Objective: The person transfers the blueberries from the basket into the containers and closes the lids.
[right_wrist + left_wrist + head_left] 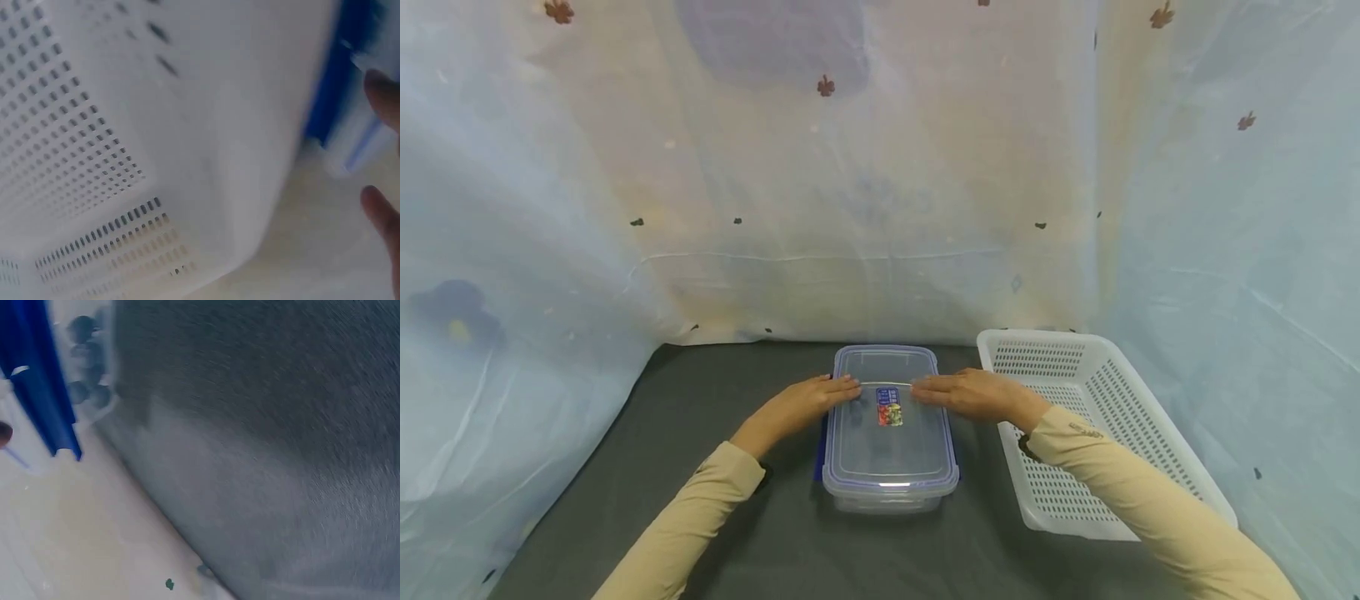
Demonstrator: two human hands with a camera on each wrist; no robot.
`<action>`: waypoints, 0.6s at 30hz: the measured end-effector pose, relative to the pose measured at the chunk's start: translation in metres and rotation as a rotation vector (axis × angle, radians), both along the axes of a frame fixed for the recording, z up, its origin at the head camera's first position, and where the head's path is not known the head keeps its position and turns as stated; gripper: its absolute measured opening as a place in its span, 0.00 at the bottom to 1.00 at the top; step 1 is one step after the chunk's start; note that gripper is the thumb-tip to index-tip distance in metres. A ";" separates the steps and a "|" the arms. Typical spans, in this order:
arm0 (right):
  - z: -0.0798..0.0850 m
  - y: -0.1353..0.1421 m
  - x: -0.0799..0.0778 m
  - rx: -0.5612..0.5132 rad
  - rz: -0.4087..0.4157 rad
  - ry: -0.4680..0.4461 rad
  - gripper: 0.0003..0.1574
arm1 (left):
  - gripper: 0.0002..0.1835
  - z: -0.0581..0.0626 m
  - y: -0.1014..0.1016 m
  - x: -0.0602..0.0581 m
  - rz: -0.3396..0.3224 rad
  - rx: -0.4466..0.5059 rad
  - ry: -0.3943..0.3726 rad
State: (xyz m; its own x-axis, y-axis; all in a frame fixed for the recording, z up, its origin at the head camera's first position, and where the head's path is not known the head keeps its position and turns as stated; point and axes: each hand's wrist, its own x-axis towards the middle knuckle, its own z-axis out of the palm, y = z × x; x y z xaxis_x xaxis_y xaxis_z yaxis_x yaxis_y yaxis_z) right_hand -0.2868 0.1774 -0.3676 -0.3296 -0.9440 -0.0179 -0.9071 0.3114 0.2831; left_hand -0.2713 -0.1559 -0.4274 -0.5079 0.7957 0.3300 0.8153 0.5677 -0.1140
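Observation:
A clear plastic food container (887, 505) stands on the dark cloth, its lid (891, 458) lying over the top. A blue seal runs round the lid, and a small printed label (889, 407) is on it. From the left, my left hand (801, 407) rests its straight fingers on the lid. My right hand (981, 395) reaches in from the other side, fingers extended over the lid's right edge. A blue side clip (44, 387) sticks outward in the left wrist view. Dark round things (87, 353), their kind unclear, show through the container wall.
A white perforated plastic basket (1131, 408) stands close on the right, under my right forearm. Dark cloth (700, 433) covers the tabletop. Pale patterned sheeting (880, 208) hangs behind and along both sides.

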 end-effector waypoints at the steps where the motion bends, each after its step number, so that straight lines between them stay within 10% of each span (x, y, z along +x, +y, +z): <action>1: 0.004 0.001 0.002 -0.073 -0.021 -0.039 0.38 | 0.30 0.001 0.000 0.003 0.021 0.061 -0.026; 8: 0.018 0.001 0.076 -0.820 -0.183 -0.265 0.48 | 0.38 -0.012 0.006 0.058 0.280 0.729 -0.435; 13: -0.035 -0.026 0.128 -1.187 -0.400 -0.485 0.46 | 0.45 -0.033 0.021 0.088 0.438 1.055 -0.807; 18: -0.084 -0.038 0.122 -1.381 -0.828 -0.712 0.48 | 0.46 -0.051 0.039 0.086 0.435 1.348 -1.044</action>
